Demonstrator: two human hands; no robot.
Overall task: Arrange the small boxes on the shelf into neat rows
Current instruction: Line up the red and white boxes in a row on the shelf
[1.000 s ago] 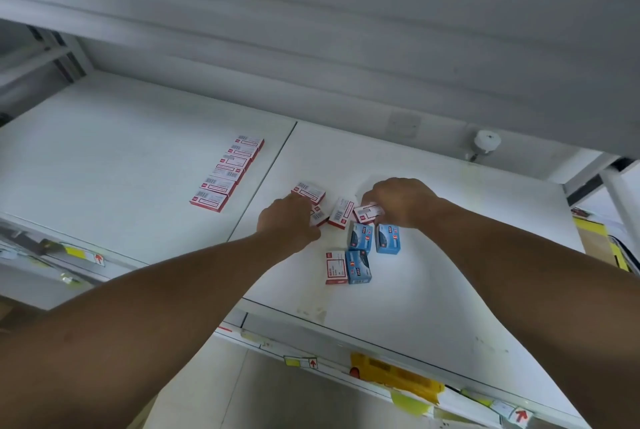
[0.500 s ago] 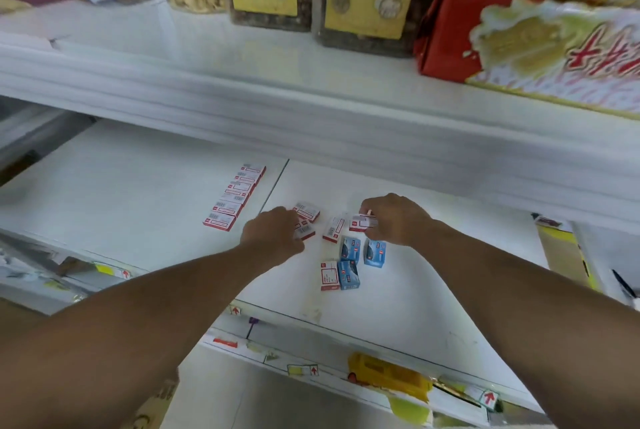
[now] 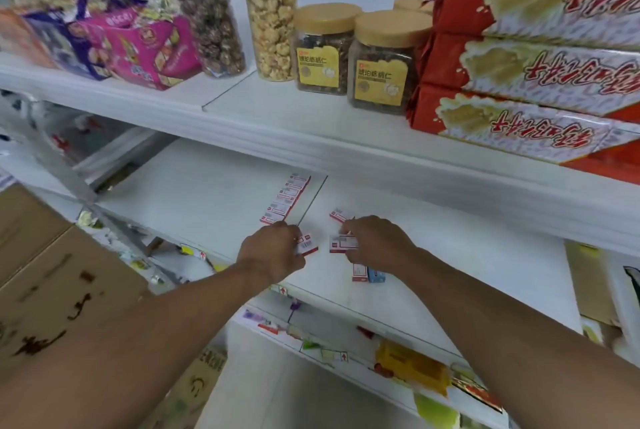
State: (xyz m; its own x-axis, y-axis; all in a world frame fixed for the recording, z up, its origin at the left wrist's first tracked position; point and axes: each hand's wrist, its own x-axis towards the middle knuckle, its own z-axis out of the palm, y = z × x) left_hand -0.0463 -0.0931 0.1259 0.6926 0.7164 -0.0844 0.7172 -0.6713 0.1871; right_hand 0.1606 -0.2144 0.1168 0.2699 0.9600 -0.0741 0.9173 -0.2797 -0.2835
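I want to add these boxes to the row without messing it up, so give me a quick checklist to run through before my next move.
1. Left hand holds a red-and-white box: ok.
2. Right hand holds another red-and-white box: ok.
3. Finished row of red-and-white boxes left of the shelf seam is straight: ok.
4. Free space on the shelf at the row's near end: ok.
5. Loose boxes sorted: not ok; one box lies beyond the right hand, and a red-and-white box and blue box sit near the shelf front.
6. Other boxes hidden under the hands: cannot tell.
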